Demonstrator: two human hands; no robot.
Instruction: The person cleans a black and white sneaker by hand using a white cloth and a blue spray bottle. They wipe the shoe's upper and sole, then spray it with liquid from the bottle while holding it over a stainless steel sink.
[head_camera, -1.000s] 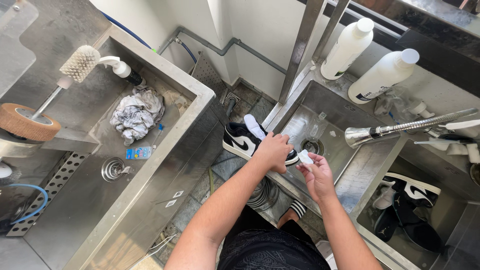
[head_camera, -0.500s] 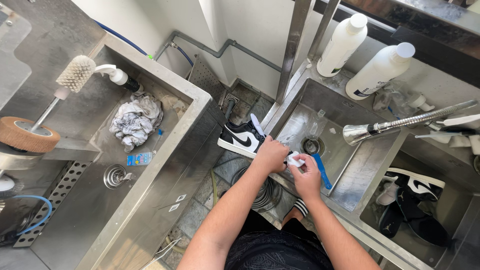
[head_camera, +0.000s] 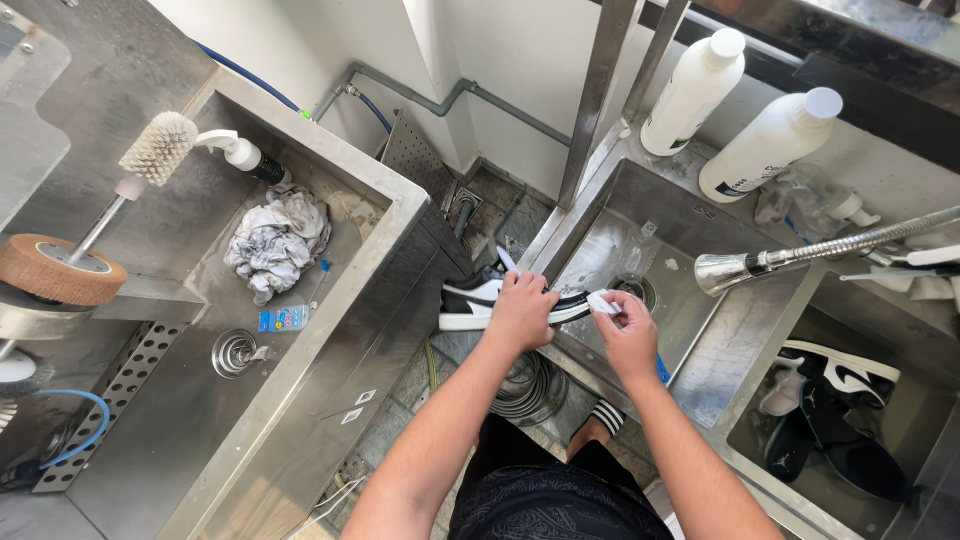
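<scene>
Head view looks straight down on us at two steel sinks. Our left hand (head_camera: 522, 310) is closed over a black and white sneaker (head_camera: 480, 300), holding it at the near-left rim of the right-hand sink (head_camera: 700, 360), partly above the tiled floor gap between the sinks. Our right hand (head_camera: 630, 335) pinches a small white piece (head_camera: 603, 302) against the sneaker's heel end; we cannot tell what the piece is. A blue handle (head_camera: 663, 370) shows just below that hand. A spray nozzle (head_camera: 725, 272) hangs over the basin, and two white bottles (head_camera: 770, 145) stand behind it. Another pair of dark shoes (head_camera: 830, 410) lies in the far-right basin. A crumpled rag (head_camera: 275, 240) sits in the left sink (head_camera: 300, 400), near a white brush (head_camera: 160, 148).
</scene>
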